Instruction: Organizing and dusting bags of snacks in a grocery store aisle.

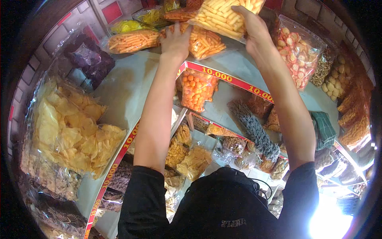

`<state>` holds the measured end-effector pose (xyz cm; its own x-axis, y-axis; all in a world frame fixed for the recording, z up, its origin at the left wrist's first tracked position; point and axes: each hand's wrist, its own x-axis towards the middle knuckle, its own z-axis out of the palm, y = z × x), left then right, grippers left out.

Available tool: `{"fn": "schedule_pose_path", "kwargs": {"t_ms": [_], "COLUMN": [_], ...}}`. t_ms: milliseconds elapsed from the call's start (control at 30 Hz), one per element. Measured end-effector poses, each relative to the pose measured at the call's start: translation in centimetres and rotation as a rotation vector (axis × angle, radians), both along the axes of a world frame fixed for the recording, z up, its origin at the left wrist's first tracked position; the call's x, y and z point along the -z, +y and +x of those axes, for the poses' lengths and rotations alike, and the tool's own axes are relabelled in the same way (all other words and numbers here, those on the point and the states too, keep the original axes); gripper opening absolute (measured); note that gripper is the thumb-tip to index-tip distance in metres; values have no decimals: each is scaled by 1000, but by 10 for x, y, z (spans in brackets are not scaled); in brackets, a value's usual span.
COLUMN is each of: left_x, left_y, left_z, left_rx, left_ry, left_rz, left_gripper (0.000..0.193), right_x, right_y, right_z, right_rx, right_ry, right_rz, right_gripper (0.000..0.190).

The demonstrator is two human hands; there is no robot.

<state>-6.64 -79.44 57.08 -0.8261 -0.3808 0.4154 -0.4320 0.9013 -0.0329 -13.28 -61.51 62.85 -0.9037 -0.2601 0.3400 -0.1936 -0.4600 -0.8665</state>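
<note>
My right hand (258, 31) grips a clear plastic bag of pale yellow stick snacks (219, 19) by its right side, with the thumb over the front. The bag is raised at the back of the upper shelf (238, 62). My left hand (176, 41) lies with spread fingers on bagged orange stick snacks. One bag of orange sticks (132, 41) extends to its left, and another bag of orange sticks (207, 44) shows to its right. Behind these are a yellow-green snack bag (131, 26) and more orange bags, partly hidden.
Large bags of thin yellow chips (74, 128) and a dark purple bag (92, 61) stand left. Pink-edged round crackers (297, 56) are bagged at right. Red price strips (226, 76) edge the shelf. Below are orange snack balls (198, 89), a grey fluffy duster (253, 128) and a green cloth (323, 130).
</note>
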Motion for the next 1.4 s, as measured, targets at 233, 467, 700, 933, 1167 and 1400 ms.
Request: {"fn": "schedule_pose_path", "kwargs": {"t_ms": [233,467,700,933,1167,1400], "left_x": [4,-16,-42,-78,-36,43], "left_y": [-12,-11,-25,20,110,222], "left_z": [-12,-9,-9,38,99,118], "left_rx": [146,312,891,744,702,1009], "left_ry": [6,81,301,947,960,614], "left_rz": [-123,-25,746,1313,1816,1617], "left_gripper": [67,66,46,46,61,91], "right_x": [28,61,80,108,123,132], "right_y": [63,134,174,218,275,353], "right_z": [62,135,183,221,251,276], "right_rx": [-125,-107,-51,127,276,388], "right_ry": [-6,7,-65,-150,-168,-161], "right_rz": [50,60,-34,-51,-28,-181], "right_gripper": [50,59,66,72,74,70]}}
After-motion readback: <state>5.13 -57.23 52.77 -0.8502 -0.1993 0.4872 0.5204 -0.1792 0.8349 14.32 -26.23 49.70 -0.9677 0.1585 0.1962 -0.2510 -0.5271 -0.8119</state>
